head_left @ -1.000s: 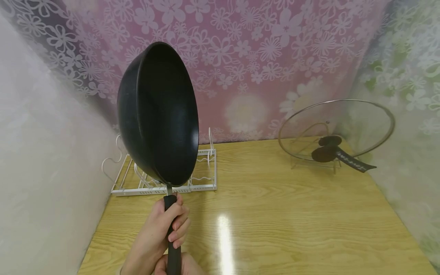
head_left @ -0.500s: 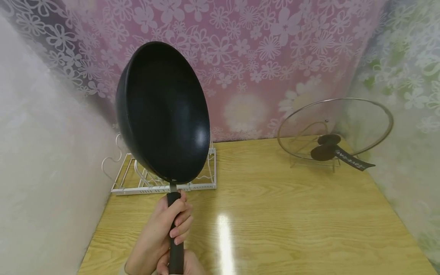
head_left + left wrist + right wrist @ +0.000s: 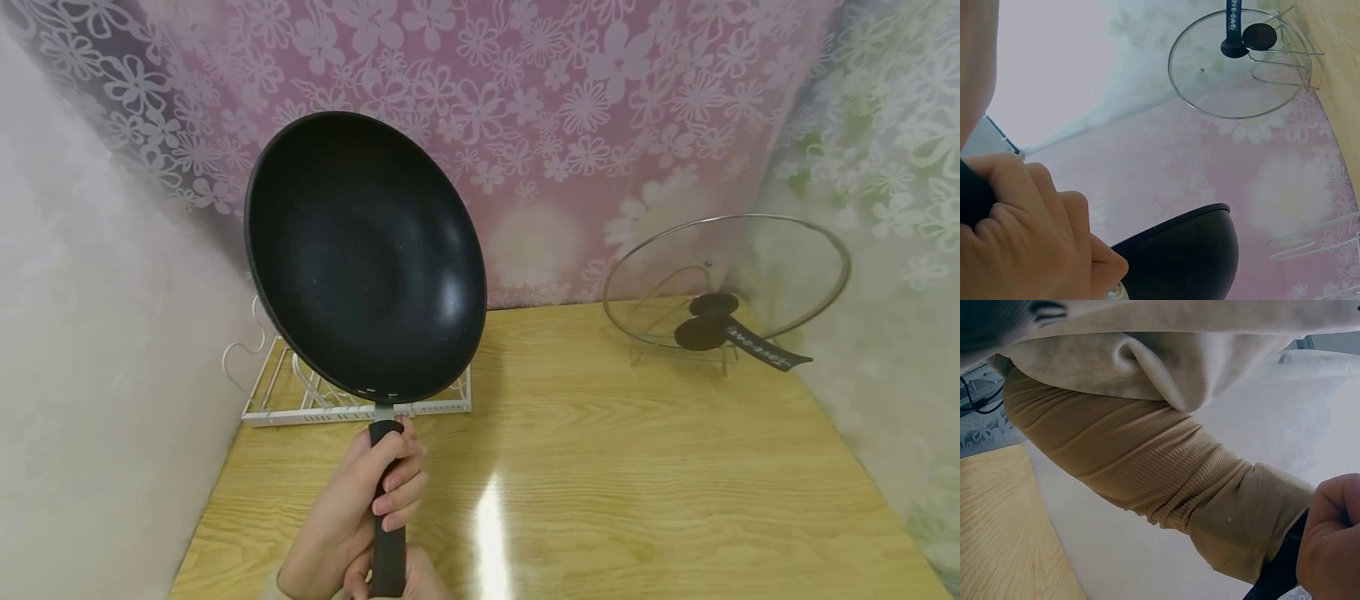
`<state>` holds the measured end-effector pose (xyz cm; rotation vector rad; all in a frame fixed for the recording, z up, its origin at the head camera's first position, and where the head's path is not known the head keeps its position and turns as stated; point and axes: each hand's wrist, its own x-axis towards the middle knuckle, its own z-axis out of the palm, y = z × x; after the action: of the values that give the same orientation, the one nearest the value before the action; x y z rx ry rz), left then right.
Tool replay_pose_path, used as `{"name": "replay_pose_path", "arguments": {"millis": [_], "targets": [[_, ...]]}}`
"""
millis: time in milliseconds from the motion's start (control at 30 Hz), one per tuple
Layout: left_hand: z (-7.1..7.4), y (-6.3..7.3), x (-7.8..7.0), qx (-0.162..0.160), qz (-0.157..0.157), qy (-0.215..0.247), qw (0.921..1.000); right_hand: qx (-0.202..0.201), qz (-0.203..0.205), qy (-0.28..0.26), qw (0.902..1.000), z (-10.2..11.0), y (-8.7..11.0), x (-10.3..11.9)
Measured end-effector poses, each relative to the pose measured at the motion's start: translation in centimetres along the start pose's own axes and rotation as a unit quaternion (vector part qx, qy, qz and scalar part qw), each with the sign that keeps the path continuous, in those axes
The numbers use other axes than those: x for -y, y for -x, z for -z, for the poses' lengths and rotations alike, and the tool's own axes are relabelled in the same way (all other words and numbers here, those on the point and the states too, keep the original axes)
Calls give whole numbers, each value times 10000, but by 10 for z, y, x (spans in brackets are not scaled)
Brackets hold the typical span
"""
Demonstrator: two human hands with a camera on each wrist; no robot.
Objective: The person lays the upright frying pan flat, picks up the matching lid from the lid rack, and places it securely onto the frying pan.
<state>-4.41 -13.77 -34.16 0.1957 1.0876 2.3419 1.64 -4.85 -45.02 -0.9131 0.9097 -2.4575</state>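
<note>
A black wok (image 3: 360, 258) is held up in front of me in the head view, its inside turned toward me. Upper on its black handle (image 3: 389, 558), my left hand (image 3: 356, 500) grips with curled fingers. Below it, at the bottom edge, my right hand (image 3: 416, 575) holds the handle's lower end and is partly cut off. In the left wrist view my left hand (image 3: 1029, 237) is a fist near the wok's outer side (image 3: 1179, 256). Behind the wok a white wire dish rack (image 3: 330, 412) is partly hidden.
At the back right of the wooden table (image 3: 637, 483), a glass lid (image 3: 813, 275) with a steel rim leans on a small wire stand (image 3: 678, 358). White and floral sheets (image 3: 525, 100) line the sides and back. A tan sleeve (image 3: 1135, 462) crosses the right wrist view.
The wok has turned so its inside faces me more fully, its bowl shifting to the right. Both hands have stayed on the handle, moving slightly right.
</note>
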Motion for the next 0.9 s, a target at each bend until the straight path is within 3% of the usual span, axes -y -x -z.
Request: {"name": "replay_pose_path", "arguments": {"millis": [267,567,900], "targets": [[2,-2,0,-23,104,56,9999,-493,-573,-338,9966,-5,3,7],[1,-2,1,-35,56,47,10000,-707,-584,-496,9945,-9,3,12],[-3,-1,-1,-317,138,-571,9978,-1286,-1249,-263,9835,-17,2,26]]}}
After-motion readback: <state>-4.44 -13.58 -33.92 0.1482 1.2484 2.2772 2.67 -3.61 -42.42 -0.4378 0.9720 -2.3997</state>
